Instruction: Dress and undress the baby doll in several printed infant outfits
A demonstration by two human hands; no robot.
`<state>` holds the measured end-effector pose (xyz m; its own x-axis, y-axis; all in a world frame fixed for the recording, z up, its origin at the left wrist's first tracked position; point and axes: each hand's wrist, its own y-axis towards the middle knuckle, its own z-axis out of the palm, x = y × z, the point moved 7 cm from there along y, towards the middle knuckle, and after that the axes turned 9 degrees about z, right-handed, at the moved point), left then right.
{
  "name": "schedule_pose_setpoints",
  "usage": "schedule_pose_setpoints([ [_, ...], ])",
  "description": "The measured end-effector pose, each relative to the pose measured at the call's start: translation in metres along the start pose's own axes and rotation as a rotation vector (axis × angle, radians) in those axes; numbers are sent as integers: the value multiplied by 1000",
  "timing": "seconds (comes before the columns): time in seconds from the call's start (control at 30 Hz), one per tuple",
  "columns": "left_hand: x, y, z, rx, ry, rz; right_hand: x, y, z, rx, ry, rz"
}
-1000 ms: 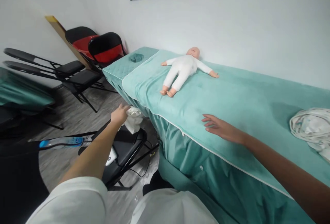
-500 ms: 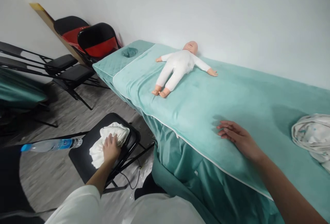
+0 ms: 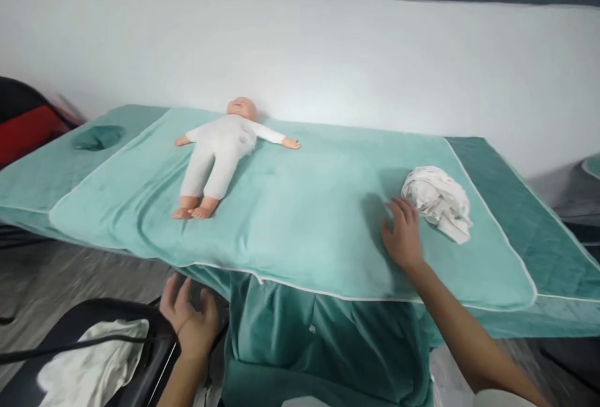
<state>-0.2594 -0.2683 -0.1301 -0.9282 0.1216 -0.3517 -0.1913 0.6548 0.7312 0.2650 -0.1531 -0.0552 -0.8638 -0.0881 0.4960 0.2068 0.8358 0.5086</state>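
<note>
A baby doll [image 3: 218, 144] in a white bodysuit lies on its back on the green-covered massage table [image 3: 319, 219], arms spread and feet towards me. On the table's right part sits a crumpled white cloth [image 3: 438, 200] with faint print. My right hand [image 3: 404, 235] hovers just left of that cloth, fingers apart, holding nothing. Over the black folding chair's edge, my left hand [image 3: 190, 316] is raised with fingers spread and nothing in it. Below and left of it, a second crumpled white cloth [image 3: 100, 363] rests on the chair.
The black folding chair [image 3: 70, 319] stands against the near left side of the table, a dark cable [image 3: 70, 346] crossing in front. A round face hole [image 3: 98, 137] is at the table's left end. Behind runs a white wall [image 3: 300, 63]; a red and black chair [image 3: 28, 119] stands far left.
My view has swung right. My left hand has come off the white cloth on the chair and lifted. My right hand has moved right, close to the crumpled cloth on the table.
</note>
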Motion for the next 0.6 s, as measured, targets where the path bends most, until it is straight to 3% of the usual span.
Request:
schedule_pose_setpoints([
  [0.03, -33, 15, 9, -48, -67, 101, -15, 3, -13, -59, -106, 25],
  [0.1, -91, 44, 38, -36, -201, 167, -46, 10, -35, -144, -254, 110],
  [0.2, -173, 82, 104, 174, -501, 210, -85, 24, -54, -193, -259, 248],
  [0.27, -216, 100, 149, 261, -648, 160, -104, 36, -55, -176, -179, 321],
  [0.37, -273, 115, 212, 509, -747, 169, -119, 52, -50, -180, -86, 413],
  [0.47, -305, 123, 247, 645, -904, 113, -105, 66, -39, -216, 77, 381],
  [0.53, -310, 127, 257, 680, -1060, 14, -78, 75, -21, -157, 271, 287],
  [0.6, -304, 131, 260, 641, -1249, -124, -42, 82, 6, -15, 443, 186],
])
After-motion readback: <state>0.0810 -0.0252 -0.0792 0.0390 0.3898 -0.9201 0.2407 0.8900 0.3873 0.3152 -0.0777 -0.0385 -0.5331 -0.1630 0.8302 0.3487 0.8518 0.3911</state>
